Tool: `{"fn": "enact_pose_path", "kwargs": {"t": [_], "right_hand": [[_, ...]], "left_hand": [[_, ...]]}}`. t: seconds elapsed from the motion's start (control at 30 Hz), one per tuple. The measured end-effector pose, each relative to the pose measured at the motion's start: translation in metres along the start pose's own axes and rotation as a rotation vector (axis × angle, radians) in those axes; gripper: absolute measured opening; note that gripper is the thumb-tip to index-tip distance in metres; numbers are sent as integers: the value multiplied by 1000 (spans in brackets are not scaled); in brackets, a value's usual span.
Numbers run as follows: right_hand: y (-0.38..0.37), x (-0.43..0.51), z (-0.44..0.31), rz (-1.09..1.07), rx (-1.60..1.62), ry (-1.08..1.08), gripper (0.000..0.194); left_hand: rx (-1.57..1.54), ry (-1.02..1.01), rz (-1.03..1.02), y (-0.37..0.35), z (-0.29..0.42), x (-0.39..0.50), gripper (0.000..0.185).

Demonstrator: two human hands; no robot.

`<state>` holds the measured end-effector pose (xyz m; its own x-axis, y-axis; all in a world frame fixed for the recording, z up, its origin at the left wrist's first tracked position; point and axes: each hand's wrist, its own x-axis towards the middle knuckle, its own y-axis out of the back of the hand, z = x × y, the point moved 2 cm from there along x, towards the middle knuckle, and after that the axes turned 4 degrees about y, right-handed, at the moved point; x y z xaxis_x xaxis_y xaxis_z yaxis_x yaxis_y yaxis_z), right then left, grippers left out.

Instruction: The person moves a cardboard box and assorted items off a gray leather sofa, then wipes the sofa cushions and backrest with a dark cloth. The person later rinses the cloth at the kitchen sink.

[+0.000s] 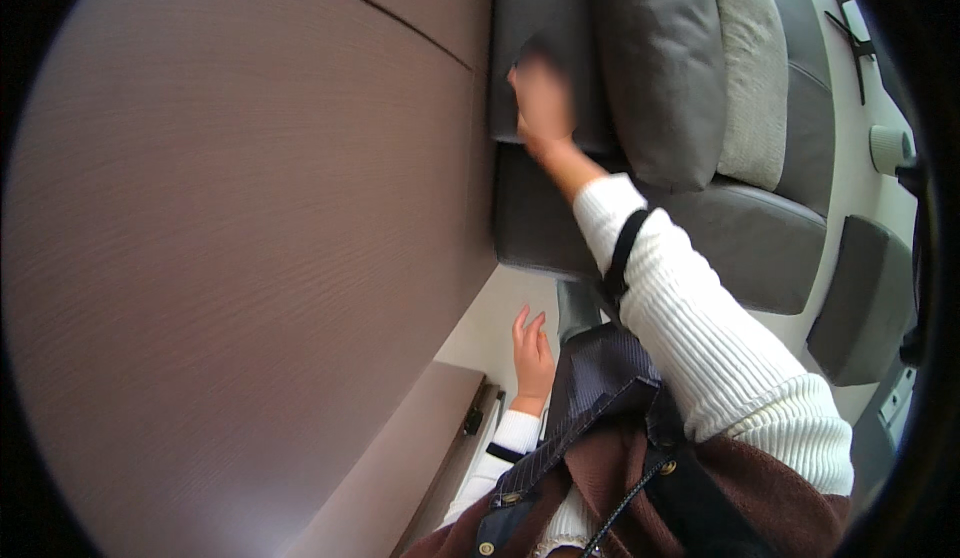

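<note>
My right hand point(546, 104) reaches out over the seat of a dark grey leather-look sofa point(544, 2), close to a brown wood-grain panel. It is blurred, and a dark patch lies at its fingertips; whether that is a held thing or shadow I cannot make out. Lower down, my left hand point(534, 363) hangs beside the dark striped apron point(600, 366) on my body, fingers apart and holding nothing. The wood-grain panel point(247, 205) fills the left side of the view, its edge running along the sofa.
On the sofa lean a large grey cushion point(664, 70) and a beige fabric cushion point(754, 77). A grey padded piece point(859, 303) stands to the right, with a ribbed white cylinder point(890, 150) above it. A brown cabinet point(420, 438) with a black fitting is near my left forearm.
</note>
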<state>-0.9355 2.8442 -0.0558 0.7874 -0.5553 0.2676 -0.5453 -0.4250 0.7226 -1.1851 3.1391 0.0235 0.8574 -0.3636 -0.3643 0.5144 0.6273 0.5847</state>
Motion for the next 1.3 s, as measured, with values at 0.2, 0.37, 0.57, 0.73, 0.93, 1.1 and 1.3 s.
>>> {"fn": "enact_pose_path", "kwargs": {"t": [0.2, 0.37, 0.57, 0.73, 0.93, 1.1, 1.3], "right_hand": [[-4, -18, -21, -82, -160, 94, 51], [-18, 113, 11, 62, -394, -147, 49], [-33, 32, -15, 84, -194, 64, 35], [38, -60, 2, -88, -134, 122, 43], [53, -50, 26, 34, -208, -360, 55], [-6, -37, -22, 50, -248, 83, 48], [21, -50, -6, -77, -146, 432, 36]], "left_hand": [[-6, -17, -34, -1, 1, 6, 26], [16, -17, 5, -7, -25, 1, 25], [48, 36, -14, -9, -47, -14, 21], [-106, 43, -51, -15, -39, -1, 22], [-63, -13, -105, -18, -39, -5, 22], [-39, -22, -82, -21, -47, -8, 22], [-20, 20, -111, -28, -41, -7, 23]]}}
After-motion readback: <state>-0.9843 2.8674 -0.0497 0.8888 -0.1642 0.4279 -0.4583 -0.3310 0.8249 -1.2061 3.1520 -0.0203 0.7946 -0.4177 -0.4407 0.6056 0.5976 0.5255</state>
